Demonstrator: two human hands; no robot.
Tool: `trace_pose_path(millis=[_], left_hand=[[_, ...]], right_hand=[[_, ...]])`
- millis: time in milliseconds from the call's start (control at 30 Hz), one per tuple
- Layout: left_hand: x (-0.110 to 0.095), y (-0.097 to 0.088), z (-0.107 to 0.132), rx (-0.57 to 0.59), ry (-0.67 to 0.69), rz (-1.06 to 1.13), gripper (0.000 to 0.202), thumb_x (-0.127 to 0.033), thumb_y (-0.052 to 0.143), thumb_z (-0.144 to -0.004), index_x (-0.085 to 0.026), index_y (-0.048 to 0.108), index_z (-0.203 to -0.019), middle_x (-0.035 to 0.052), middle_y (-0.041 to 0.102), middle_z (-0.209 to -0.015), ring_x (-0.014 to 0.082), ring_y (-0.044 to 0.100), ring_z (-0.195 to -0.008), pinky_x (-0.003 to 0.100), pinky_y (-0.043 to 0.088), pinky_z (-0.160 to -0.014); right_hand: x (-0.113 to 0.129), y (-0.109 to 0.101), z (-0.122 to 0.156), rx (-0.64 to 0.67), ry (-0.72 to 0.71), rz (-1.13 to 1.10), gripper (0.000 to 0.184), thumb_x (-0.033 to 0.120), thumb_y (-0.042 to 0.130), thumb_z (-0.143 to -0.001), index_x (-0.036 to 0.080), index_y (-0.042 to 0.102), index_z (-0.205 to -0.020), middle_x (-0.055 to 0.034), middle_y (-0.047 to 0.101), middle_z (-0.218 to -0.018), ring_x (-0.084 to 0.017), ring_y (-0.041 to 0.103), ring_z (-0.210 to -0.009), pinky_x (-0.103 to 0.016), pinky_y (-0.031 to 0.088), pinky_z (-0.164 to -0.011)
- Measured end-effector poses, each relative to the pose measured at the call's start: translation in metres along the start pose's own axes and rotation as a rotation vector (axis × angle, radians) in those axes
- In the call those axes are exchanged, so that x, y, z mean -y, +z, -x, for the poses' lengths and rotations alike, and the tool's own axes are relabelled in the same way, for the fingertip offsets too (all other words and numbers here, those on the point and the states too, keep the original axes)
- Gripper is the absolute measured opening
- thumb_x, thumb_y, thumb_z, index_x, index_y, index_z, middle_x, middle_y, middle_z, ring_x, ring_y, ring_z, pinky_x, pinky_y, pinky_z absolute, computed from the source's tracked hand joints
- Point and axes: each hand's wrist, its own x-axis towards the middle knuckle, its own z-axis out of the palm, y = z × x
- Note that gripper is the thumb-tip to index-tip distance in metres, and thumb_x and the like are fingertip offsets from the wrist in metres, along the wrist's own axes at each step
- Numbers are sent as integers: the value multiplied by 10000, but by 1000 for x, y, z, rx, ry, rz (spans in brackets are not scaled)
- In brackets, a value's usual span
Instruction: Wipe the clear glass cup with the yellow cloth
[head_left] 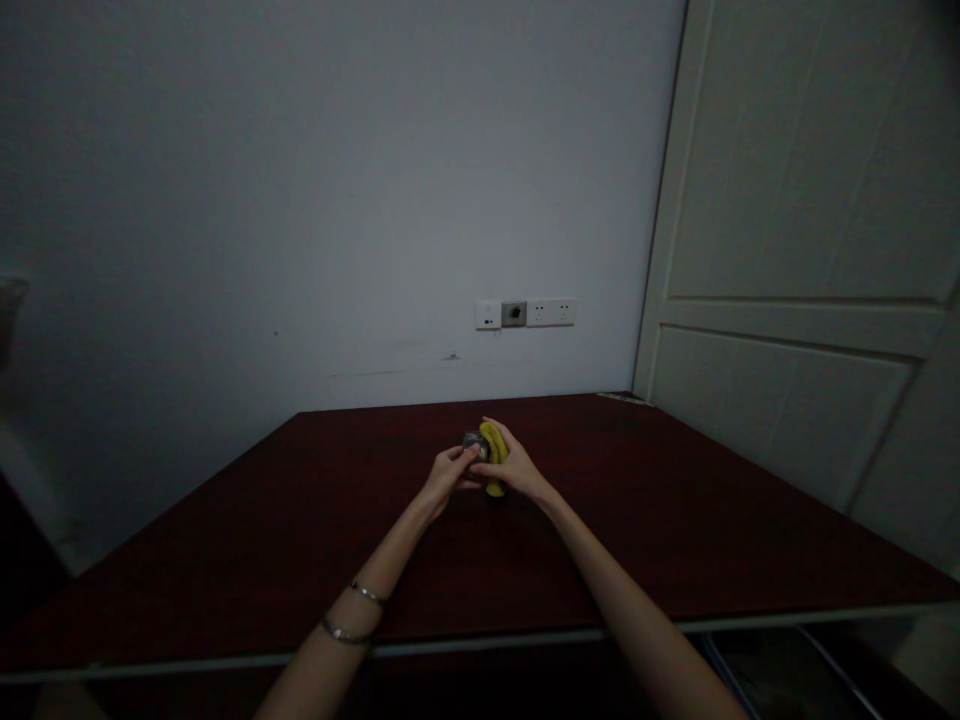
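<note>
Both my arms reach out over a dark red table (300, 520). My right hand (516, 466) is wrapped round a small yellow object (493, 446) held upright above the tabletop. My left hand (448, 472) pinches a small grey metallic piece (475, 443) at the top left of that yellow object. The two hands touch each other. Two thin bracelets (356, 612) sit on my left wrist. The room is dim and the object's details are too small to make out.
A white wall stands behind the table, with a row of sockets (526, 313) just above the far edge. A pale panelled door (810, 300) runs along the table's right side. The table's near edge (480, 640) has a light trim.
</note>
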Motion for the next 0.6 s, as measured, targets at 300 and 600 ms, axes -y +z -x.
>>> trace_pose_path(millis=[300,600], left_hand=[[3,-13,-5,151,-19,-25,513,-521,600,-664,-118,593,-982,92,638,-855,105,587,-562,260,482,-598],[6,-12,-15,-8,89,21,853,-298,782,-501,-139,384,-1238,149,539,-1162,216,547,-1005,333,428,-854]], right_hand=[[3,-2,-6,-209,160,-85,733,277,761,-485,195,482,-1158,-89,545,-1172,-225,525,-1056,-349,397,-932],[-9,0,-7,-286,320,-216,562,368,710,-544,173,567,-1050,-64,651,-971,-215,611,-881,-324,482,-789]])
